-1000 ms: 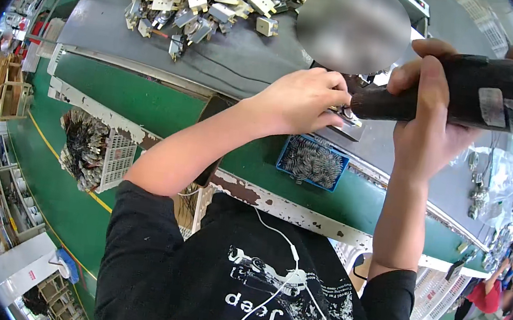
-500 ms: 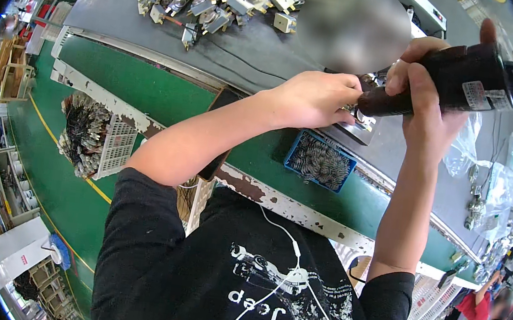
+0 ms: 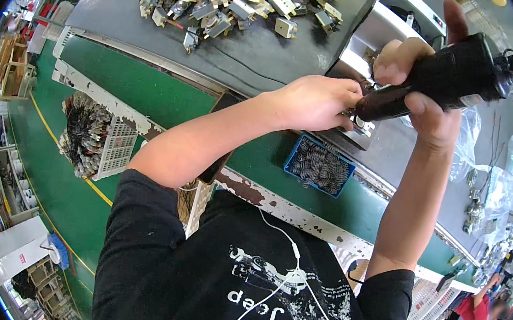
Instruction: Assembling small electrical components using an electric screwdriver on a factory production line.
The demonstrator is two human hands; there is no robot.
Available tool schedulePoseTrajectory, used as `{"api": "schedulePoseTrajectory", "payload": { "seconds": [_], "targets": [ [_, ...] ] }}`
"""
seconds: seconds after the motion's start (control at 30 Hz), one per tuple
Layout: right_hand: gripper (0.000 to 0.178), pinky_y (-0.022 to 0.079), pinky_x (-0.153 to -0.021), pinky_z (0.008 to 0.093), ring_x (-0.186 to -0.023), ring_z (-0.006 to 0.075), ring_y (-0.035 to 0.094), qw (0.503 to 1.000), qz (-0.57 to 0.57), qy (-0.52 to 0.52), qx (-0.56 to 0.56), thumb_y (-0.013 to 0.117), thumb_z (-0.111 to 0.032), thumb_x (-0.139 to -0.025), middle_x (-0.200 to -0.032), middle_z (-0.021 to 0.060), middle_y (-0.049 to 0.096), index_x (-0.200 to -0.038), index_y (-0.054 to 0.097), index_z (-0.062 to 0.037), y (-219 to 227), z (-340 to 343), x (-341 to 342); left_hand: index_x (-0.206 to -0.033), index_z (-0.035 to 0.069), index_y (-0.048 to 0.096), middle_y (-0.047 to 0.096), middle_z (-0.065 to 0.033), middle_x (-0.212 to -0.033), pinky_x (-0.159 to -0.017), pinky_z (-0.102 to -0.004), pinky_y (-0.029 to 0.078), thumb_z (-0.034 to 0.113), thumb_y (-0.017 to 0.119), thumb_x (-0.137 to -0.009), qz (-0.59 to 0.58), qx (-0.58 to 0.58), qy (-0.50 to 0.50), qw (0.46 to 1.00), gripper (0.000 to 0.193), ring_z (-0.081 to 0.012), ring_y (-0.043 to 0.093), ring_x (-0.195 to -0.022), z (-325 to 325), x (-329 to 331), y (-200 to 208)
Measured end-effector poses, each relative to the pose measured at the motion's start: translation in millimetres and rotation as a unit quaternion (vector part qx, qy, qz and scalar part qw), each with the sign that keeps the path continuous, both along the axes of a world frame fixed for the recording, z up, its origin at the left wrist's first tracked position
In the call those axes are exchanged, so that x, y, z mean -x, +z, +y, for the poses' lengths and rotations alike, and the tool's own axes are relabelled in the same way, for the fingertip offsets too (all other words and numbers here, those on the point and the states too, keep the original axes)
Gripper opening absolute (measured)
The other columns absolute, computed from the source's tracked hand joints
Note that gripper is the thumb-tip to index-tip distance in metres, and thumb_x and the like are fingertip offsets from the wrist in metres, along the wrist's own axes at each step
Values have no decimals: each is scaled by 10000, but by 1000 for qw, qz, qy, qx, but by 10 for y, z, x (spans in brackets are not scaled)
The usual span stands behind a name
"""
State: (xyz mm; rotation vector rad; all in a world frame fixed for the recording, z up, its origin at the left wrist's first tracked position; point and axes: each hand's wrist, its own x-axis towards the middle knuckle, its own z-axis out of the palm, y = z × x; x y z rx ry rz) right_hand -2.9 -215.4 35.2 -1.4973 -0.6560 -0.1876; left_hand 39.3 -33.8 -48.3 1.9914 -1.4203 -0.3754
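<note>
My right hand [image 3: 438, 127] grips a black electric screwdriver [image 3: 453, 75], tilted with its nose pointing down and left. The nose meets the work by the fingertips of my left hand [image 3: 313, 103]. Those left fingers are pinched at a small shiny metal part [image 3: 361, 126] on a metal block [image 3: 350, 140] at the bench edge. Exactly what lies between them is hidden by the fingers and the screwdriver. Just below, a blue tray [image 3: 346, 181] holds many small coiled metal springs.
Many metal-and-white switch-like parts [image 3: 242, 10] are heaped on the grey bench [image 3: 122, 2]. A shiny metal housing [image 3: 385, 26] stands behind my hands. Clear plastic bags [image 3: 503, 163] lie at right. A white crate [image 3: 117, 147] of cables sits left. A person in red [image 3: 477, 308] works far right.
The screwdriver and my right hand have shifted slightly left, with the tool's angle a little changed. My left hand stays nearly still. The blurred round patch is gone, showing the metal housing.
</note>
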Motion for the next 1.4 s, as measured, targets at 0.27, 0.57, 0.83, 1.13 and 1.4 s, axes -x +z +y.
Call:
{"api": "schedulePoseTrajectory", "payload": {
  "seconds": [0.27,0.57,0.83,1.13,1.4],
  "targets": [
    [352,634,-701,349,-862,253,717,885,-80,-448,-93,631,44,-927,-1071,195,673,-1184,394,3,-49,614,235,-1099,48,632,612,-83,-1185,-874,-434,530,266,710,-863,6,-32,9,999,331,-326,634,-1042,-17,11,-2],
    [504,558,-643,248,-727,134,671,891,-53,-449,-50,667,97,-882,-998,131,695,-1239,333,-26,-43,674,284,-1094,38,638,618,-93,-1177,-864,-436,533,272,710,-868,-3,-15,-3,1000,333,-332,642,-1018,-39,-15,-3],
    [644,544,-612,262,-697,138,647,913,-31,-406,-21,641,143,-857,-990,141,681,-1373,291,-22,-11,581,339,-1106,25,620,613,-107,-1129,-848,-450,531,263,698,-879,-23,-61,10,998,338,-348,644,-988,-35,18,79],
    [817,568,-609,304,-676,192,656,908,-71,-407,-73,658,-44,-931,-1029,208,659,-1536,115,-124,279,230,500,-1169,132,626,628,-90,-1050,-812,-429,536,236,666,-898,-14,24,37,999,293,-317,653,-938,70,61,191],
    [372,550,-788,382,-899,272,663,767,-299,-539,176,653,-16,-917,-1077,183,667,-1268,537,-50,-169,4,661,-1203,120,657,648,-101,-944,-738,-354,525,131,715,-863,-5,34,65,997,346,-255,651,-854,347,-44,208]
  ]
}}
